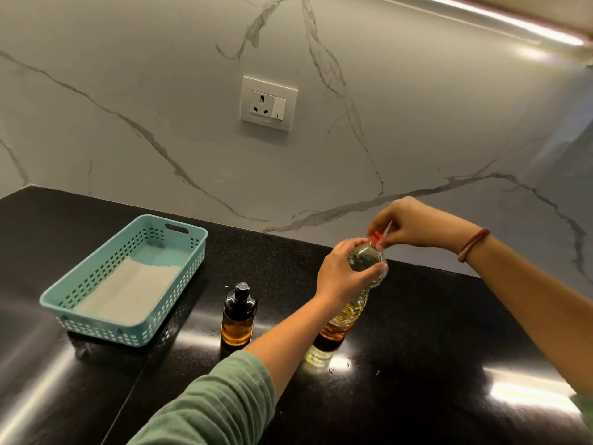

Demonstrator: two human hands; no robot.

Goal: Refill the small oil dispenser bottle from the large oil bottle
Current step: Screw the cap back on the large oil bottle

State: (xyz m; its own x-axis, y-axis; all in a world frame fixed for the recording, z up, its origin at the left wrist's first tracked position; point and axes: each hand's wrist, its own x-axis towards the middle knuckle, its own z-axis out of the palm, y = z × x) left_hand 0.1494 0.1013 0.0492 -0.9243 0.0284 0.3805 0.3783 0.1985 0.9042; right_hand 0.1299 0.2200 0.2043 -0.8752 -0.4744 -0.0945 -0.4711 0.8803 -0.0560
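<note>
The large clear oil bottle (346,316) stands upright on the black counter (417,364), holding yellow oil in its lower part. My left hand (343,274) grips its upper body just below the neck. My right hand (404,224) pinches the red cap (376,236) on top of the bottle. The small oil dispenser bottle (238,316), amber glass with a black pump top, stands upright to the left of the large bottle, apart from both hands.
A teal perforated plastic basket (80,305) lined with white paper sits at the left of the counter. The marble wall behind carries a white power socket (269,103). Bare counter lies in front of and to the right of the bottles.
</note>
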